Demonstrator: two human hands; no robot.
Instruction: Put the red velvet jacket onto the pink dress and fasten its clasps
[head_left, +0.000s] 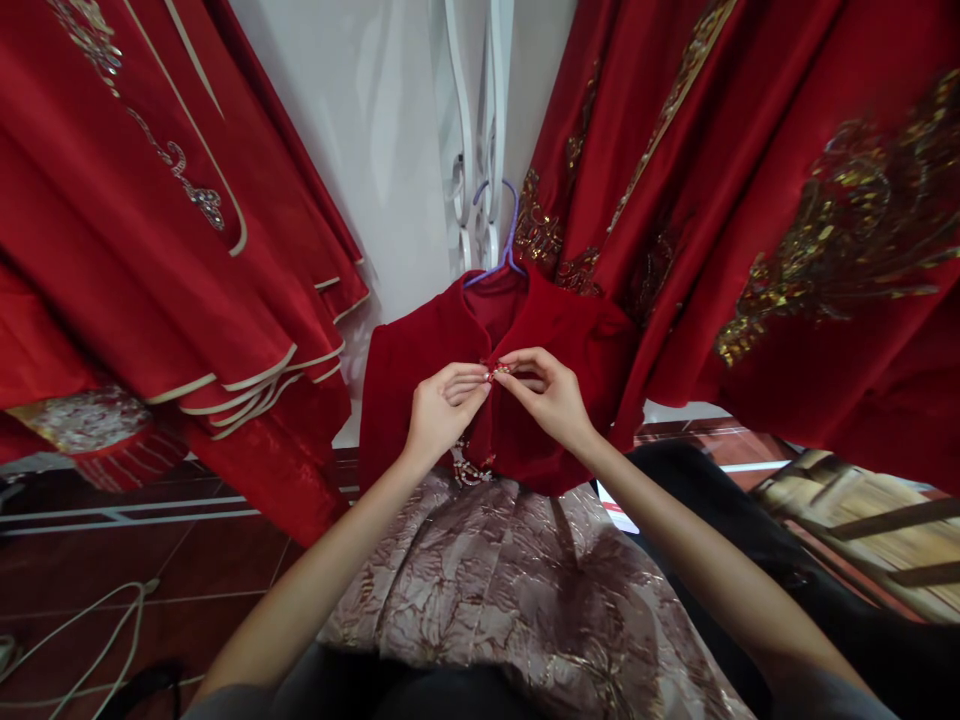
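Note:
A red velvet jacket (427,340) hangs from a purple hanger (515,215) in front of me. At its front opening, just below the collar, my left hand (442,412) and my right hand (553,395) meet with fingertips pinched. Between them is a small beaded button fastening (499,371), partly hidden by the fingers. I cannot tell whether its two sides are joined. Strands of pale beads (471,468) dangle from the jacket front, below my left hand. Beneath the jacket spreads a crinkled, metallic pinkish-brown skirt (480,570).
Red garments (195,260) with pale piping hang at left; red garments with gold sequins (832,230) hang at right. White curved metalwork (495,120) rises behind the hanger. A pale cable (112,625) lies on the tiled floor at left. A slatted wooden piece (877,525) stands at right.

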